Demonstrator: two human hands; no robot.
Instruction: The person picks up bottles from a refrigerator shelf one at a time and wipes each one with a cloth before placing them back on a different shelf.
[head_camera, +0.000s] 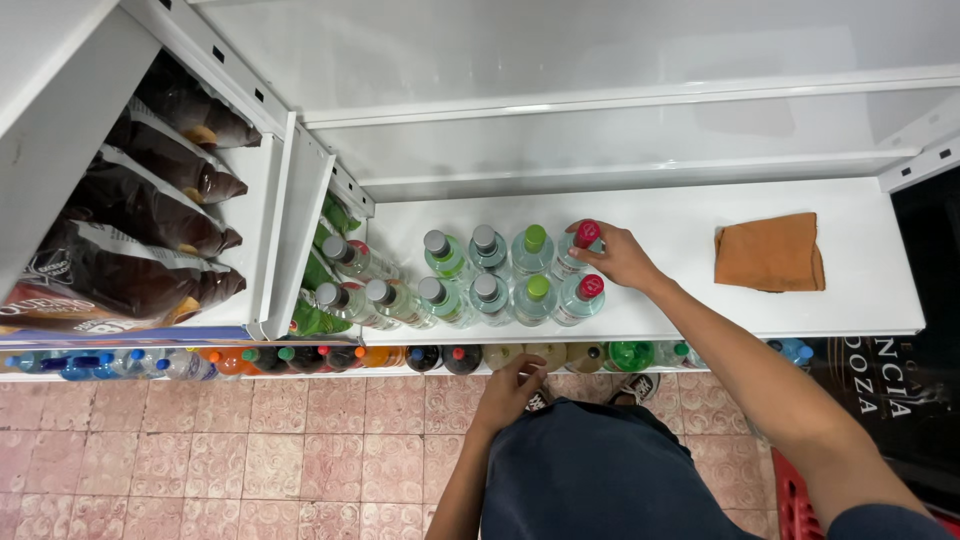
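Reaching across the white shelf (680, 300), your right hand (622, 257) has its fingers closed on the red-capped bottle (577, 245) at centre frame, the back row's right end. A nudge sideways could topple the tightly packed green-capped bottle (533, 247) beside it. Your left hand (510, 390), lower centre, curls near the lower row of bottles (440, 357); I cannot tell whether it grips anything. An orange cloth (768, 253) lies well apart, at right.

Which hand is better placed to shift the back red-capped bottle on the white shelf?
Right hand: its fingers already touch the back red-capped bottle. Left hand hangs low by the lower shelf's bottles.
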